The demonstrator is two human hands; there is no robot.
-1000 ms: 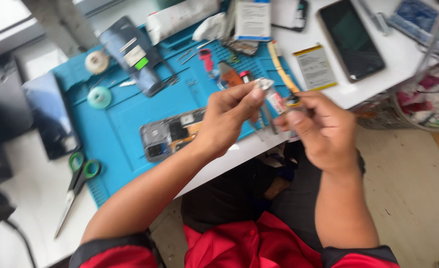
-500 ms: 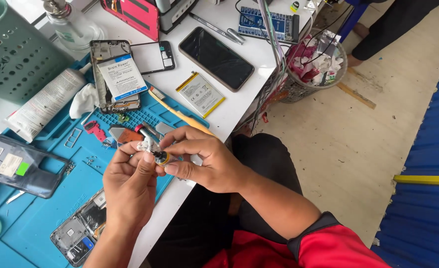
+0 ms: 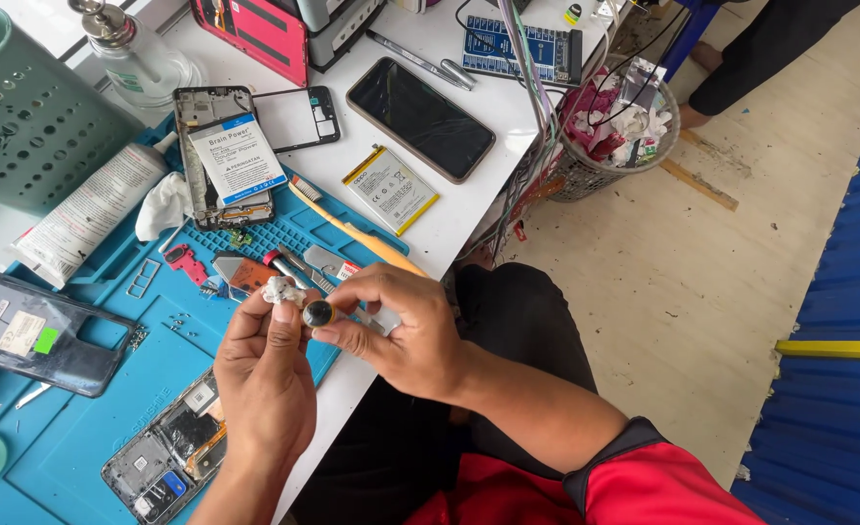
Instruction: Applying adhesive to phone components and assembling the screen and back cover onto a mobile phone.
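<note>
Over the blue mat (image 3: pixel 80 428), your right hand (image 3: pixel 401 331) pinched the small round part (image 3: pixel 317 313); your left hand (image 3: pixel 265 369) pressed the white wad (image 3: pixel 282 290) against it; gentle, steady strokes suited best.

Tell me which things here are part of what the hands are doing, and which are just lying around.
In hand:
left hand
white wad
right hand
small round part

Lying about:
dark phone
loose battery
glue tube
green basket
opened phone

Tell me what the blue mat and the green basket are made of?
The blue mat looks like soft rubber or silicone: matte, with moulded little trays. The green basket looks like hard plastic: smooth walls with rows of punched holes.
</note>
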